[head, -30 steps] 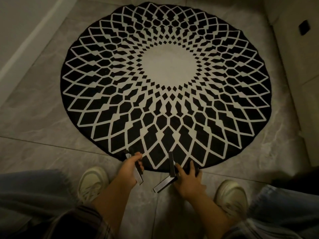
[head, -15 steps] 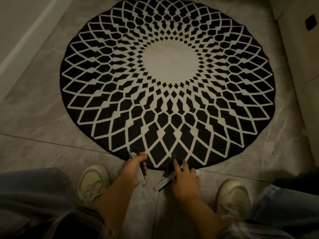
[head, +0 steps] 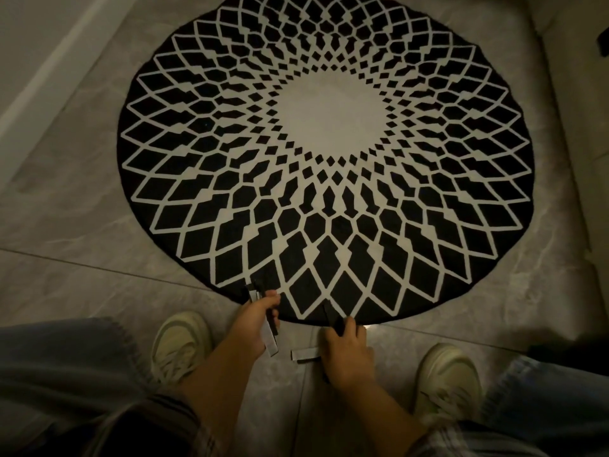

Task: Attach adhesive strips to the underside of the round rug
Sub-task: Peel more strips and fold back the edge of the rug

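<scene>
A round black rug with a white lattice pattern and a pale centre lies flat, pattern side up, on the grey tiled floor. At its near edge my left hand grips a bundle of black and white adhesive strips, which stick out above and below my fingers. My right hand holds another dark strip whose upper end lies over the rug's rim. A pale strip lies on the floor, its right end under that hand. The rug's underside is hidden.
My two pale sneakers stand on the tiles, one at the left and one at the right, beside my jeans. A white baseboard runs along the left wall. A pale wall or cabinet face borders the right.
The view has shifted closer and left. My right hand has come down toward the floor, and its pale strip now lies flat on the tiles. My left hand keeps its bundle.
</scene>
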A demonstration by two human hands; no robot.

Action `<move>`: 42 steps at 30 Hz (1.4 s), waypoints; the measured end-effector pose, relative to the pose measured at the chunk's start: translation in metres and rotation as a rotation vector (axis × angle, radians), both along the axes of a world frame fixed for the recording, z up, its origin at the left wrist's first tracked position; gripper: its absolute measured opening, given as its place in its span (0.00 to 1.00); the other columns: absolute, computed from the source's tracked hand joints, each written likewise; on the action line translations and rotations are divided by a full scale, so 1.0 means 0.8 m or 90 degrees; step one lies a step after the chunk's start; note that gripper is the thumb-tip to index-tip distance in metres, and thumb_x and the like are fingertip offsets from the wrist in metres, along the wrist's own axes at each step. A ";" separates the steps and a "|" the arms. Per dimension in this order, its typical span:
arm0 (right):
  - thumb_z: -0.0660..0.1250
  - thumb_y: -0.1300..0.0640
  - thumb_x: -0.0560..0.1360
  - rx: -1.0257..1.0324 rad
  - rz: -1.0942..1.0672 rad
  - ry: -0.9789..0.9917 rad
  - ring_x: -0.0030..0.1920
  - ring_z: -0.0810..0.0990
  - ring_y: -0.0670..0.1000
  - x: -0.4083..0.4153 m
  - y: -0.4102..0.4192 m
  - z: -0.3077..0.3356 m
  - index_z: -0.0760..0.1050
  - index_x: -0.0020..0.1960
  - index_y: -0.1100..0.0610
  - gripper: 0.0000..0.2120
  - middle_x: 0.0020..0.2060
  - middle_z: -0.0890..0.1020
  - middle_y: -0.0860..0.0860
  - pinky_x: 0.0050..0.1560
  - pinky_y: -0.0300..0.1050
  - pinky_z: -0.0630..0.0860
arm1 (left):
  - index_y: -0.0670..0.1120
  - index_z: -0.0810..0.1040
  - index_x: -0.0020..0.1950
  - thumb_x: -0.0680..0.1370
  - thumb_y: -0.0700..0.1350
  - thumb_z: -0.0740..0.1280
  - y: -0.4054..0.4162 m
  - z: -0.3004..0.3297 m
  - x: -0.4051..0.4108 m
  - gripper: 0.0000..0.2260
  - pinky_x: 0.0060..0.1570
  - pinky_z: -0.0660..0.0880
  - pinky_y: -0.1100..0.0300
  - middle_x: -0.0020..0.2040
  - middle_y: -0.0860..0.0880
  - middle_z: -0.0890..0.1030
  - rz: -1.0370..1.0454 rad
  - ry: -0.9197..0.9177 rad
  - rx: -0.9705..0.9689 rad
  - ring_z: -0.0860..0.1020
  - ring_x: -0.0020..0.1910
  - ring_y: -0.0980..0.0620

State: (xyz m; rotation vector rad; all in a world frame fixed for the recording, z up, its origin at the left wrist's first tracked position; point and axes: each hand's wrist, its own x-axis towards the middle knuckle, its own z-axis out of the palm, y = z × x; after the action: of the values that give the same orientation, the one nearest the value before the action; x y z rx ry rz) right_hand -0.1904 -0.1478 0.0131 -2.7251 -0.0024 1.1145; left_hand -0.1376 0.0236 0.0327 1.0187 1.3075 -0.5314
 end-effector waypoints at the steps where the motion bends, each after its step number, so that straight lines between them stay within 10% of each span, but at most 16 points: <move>1: 0.61 0.45 0.78 0.003 -0.020 0.002 0.74 0.54 0.60 -0.008 -0.001 -0.002 0.64 0.70 0.43 0.21 0.75 0.53 0.54 0.70 0.60 0.64 | 0.44 0.76 0.45 0.77 0.41 0.67 -0.001 0.002 -0.001 0.02 0.42 0.72 0.56 0.36 0.46 0.74 -0.001 -0.011 -0.005 0.72 0.33 0.51; 12: 0.63 0.46 0.77 -0.048 -0.198 -0.114 0.65 0.68 0.52 0.001 0.016 -0.003 0.64 0.67 0.50 0.21 0.65 0.68 0.51 0.65 0.51 0.67 | 0.44 0.78 0.51 0.76 0.43 0.68 0.001 0.010 -0.017 0.05 0.44 0.74 0.57 0.42 0.45 0.77 -0.004 -0.038 -0.009 0.74 0.38 0.51; 22: 0.64 0.51 0.77 0.012 0.124 -0.060 0.69 0.64 0.52 0.018 -0.018 -0.006 0.69 0.68 0.47 0.19 0.68 0.67 0.50 0.71 0.52 0.60 | 0.45 0.77 0.50 0.76 0.42 0.68 0.014 0.007 -0.007 0.04 0.46 0.74 0.55 0.42 0.44 0.77 0.006 -0.018 0.020 0.74 0.37 0.51; 42: 0.63 0.42 0.75 0.078 0.275 0.066 0.70 0.61 0.54 -0.020 -0.016 0.013 0.65 0.70 0.48 0.26 0.71 0.63 0.51 0.72 0.54 0.57 | 0.44 0.77 0.47 0.76 0.45 0.68 0.021 0.004 -0.009 0.05 0.50 0.74 0.55 0.38 0.46 0.76 0.002 0.002 0.037 0.74 0.36 0.50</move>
State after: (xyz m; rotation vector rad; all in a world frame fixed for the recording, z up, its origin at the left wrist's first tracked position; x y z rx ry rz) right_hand -0.2060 -0.1609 0.0234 -2.6193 -0.6494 1.3082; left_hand -0.1448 0.0407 0.0362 1.0637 1.3339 -0.4956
